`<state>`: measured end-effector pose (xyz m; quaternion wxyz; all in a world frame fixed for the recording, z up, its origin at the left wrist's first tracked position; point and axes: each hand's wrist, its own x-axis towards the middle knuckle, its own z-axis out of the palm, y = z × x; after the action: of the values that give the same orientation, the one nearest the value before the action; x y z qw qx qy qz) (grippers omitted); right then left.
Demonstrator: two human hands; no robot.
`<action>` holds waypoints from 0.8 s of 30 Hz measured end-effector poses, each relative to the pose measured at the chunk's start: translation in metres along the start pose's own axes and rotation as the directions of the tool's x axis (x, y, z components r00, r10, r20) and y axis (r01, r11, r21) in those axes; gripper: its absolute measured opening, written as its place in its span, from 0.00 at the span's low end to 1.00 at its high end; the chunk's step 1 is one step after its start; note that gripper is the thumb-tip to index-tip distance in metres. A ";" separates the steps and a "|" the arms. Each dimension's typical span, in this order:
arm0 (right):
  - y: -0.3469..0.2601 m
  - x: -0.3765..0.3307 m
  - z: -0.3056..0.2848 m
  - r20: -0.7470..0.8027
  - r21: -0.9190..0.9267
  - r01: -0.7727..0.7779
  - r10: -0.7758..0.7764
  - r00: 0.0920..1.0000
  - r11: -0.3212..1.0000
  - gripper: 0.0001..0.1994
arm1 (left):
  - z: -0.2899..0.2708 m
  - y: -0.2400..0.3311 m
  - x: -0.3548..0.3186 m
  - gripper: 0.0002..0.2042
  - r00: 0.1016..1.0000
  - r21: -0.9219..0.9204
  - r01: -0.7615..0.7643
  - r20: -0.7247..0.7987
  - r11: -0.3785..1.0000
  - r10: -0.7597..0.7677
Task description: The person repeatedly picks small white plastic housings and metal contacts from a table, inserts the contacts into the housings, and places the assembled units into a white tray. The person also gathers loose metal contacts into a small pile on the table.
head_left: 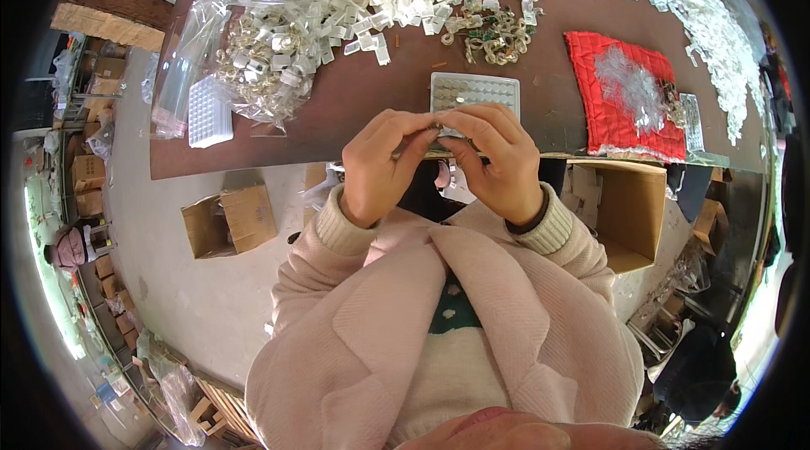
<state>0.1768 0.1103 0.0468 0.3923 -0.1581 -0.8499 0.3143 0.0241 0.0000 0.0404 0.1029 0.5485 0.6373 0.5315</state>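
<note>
Both hands, left hand [384, 165] and right hand [498, 161], are pinching a tiny part [437, 127] between pressed fingers [418, 146], hovering over the table [371, 96] edge, the tray [474, 92] just beyond.

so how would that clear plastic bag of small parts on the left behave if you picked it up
The clear plastic bag looks thin and crumpled, so probably floppy and sagging. Packed with small parts, it likely feels heavy for its size. Its mouth looks open, so pieces might spill.

Both forearms enter from the lower middle of the frame, in pale pink sleeves with cream ribbed cuffs, and converge toward frame centre. Left hand [381, 165]: back toward the camera, fingers curled inward, thumb and index tips pinched together. Right hand [498, 161]: mirrored pose, fingers bent, tips meeting those of the left hand at centre. Wrists level, held close together.
</note>
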 end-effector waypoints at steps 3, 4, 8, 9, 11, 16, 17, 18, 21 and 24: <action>-0.005 -0.002 -0.004 -0.018 0.174 -0.143 0.149 0.989 0.974 0.13 | 0.001 0.010 -0.002 0.10 1.000 -0.209 0.007 -0.012 0.978 -0.010; -0.006 -0.002 -0.005 -0.007 0.222 -0.184 0.191 0.982 0.958 0.13 | 0.001 0.011 -0.003 0.10 1.000 -0.213 0.008 -0.012 0.977 -0.011; -0.001 -0.001 -0.013 -0.014 0.070 0.061 -0.061 0.998 0.996 0.11 | 0.003 0.010 -0.007 0.10 0.997 -0.149 -0.071 -0.012 0.986 0.070; -0.001 -0.001 -0.013 -0.018 0.001 0.123 -0.123 0.992 0.992 0.10 | 0.003 0.010 -0.007 0.10 0.994 -0.115 -0.112 -0.013 0.987 0.111; -0.002 -0.002 -0.011 -0.031 -0.118 0.208 -0.213 0.977 0.971 0.10 | 0.004 0.012 -0.010 0.10 0.992 -0.086 -0.123 -0.032 0.989 0.121; -0.006 -0.004 -0.003 -0.144 -0.063 0.173 -0.181 0.973 0.983 0.10 | 0.011 0.016 -0.016 0.09 0.994 -0.221 -0.074 -0.099 0.972 0.053; -0.007 -0.005 -0.003 -0.150 -0.033 0.147 -0.150 0.977 0.989 0.11 | 0.014 0.015 -0.017 0.09 0.993 -0.302 -0.065 -0.114 0.951 0.031; -0.007 -0.005 -0.002 -0.146 0.015 0.107 -0.104 0.984 0.994 0.11 | 0.016 0.015 -0.017 0.09 0.992 -0.376 -0.058 -0.127 0.925 0.011; -0.008 -0.008 -0.002 -0.120 0.097 -0.008 0.020 0.993 0.995 0.13 | 0.019 0.015 -0.021 0.09 0.984 -0.484 0.074 -0.109 0.872 -0.144; -0.007 -0.009 0.001 -0.136 0.026 0.034 -0.030 0.990 0.999 0.14 | 0.019 0.018 -0.023 0.08 0.945 -0.593 0.244 -0.030 0.767 -0.325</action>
<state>0.1816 0.0997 0.0460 0.4564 -0.1599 -0.8191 0.3085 0.0570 -0.0105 0.0359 0.3031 0.3512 0.5249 0.7136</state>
